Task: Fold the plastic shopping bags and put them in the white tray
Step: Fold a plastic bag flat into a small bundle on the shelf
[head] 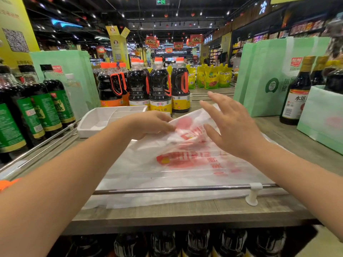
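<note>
White translucent plastic shopping bags [167,175] lie flat in a stack on the wooden shelf top [185,210], red printed logo and red characters showing through, horizontal fold creases across the sheet, near edge tucked under the metal rail [185,189]. Top bag's far part is lifted and folded back toward the person, crumpled, red print doubled over. Left hand [150,123] fingers curled, pinching the folded edge of the bag at its left side. Right hand [230,125] fingers spread and straight, palm down, hovering just over the folded part; can't tell if it touches. White tray [96,121] with dividers sits on the shelf top just left of the bags, behind the left hand. Soy sauce bottles [159,86] stand behind the tray, green tote bags [263,75] to the right.
</note>
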Available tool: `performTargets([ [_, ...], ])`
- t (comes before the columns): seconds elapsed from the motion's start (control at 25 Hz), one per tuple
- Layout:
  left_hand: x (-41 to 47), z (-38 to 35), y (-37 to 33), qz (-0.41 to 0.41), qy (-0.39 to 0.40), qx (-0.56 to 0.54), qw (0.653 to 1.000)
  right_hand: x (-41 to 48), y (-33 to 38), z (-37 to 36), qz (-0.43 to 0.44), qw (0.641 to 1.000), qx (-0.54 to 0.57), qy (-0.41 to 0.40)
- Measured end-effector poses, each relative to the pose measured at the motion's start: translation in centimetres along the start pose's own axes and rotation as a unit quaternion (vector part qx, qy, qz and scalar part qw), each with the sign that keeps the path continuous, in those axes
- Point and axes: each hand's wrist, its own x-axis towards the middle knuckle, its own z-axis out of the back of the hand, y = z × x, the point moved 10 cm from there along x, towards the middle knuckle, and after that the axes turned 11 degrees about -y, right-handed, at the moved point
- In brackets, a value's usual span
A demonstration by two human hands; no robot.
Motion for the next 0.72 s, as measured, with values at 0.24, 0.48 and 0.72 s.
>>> performTargets([
  [0.24, 0.8, -2.3, -0.1, 0.12, -0.055, -0.196, 0.972, -1.6, 0.7, -2.8, -0.021, 0.982, 0.138, 0.129],
  [0.48, 1.2, -4.3, -0.5, 0.12, -0.092, -0.224, 0.963, -1.8, 0.5, -3.2, -0.022, 0.979, 0.134, 0.154],
  [0.72, 1.2, -4.0, 0.2, 0.029, -0.078, -0.047, 0.995, -3.1, 2.0, -4.0, 0.023, 0.966, 0.114, 0.233],
])
